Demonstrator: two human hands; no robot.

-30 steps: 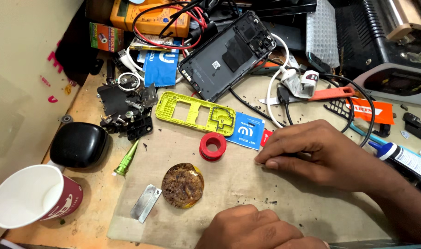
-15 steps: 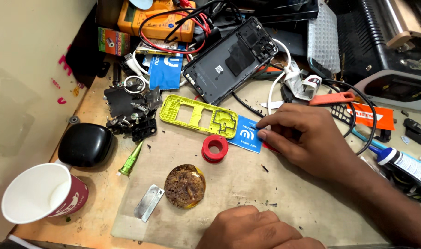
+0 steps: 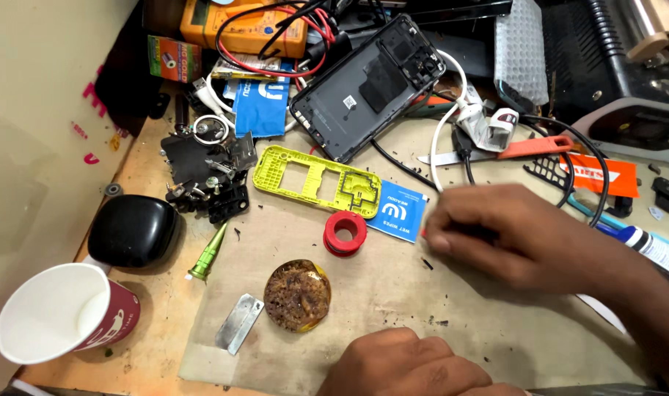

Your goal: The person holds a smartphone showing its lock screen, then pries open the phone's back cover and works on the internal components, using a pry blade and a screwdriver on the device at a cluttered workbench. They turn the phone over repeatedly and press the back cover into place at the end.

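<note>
The right hand (image 3: 510,238) rests blurred beside a blue wipe packet (image 3: 399,211) and red spool (image 3: 345,233).

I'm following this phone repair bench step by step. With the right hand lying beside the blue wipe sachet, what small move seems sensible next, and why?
Probably slide the right hand slightly left so its fingertips pinch the edge of the small blue wipe sachet. The sachet lies flat on the brown mat, right next to those fingertips, between the yellow-green plastic phone frame and the hand, with the red tape roll just beside it. The hand is blurred, so its grip is unclear.
</note>
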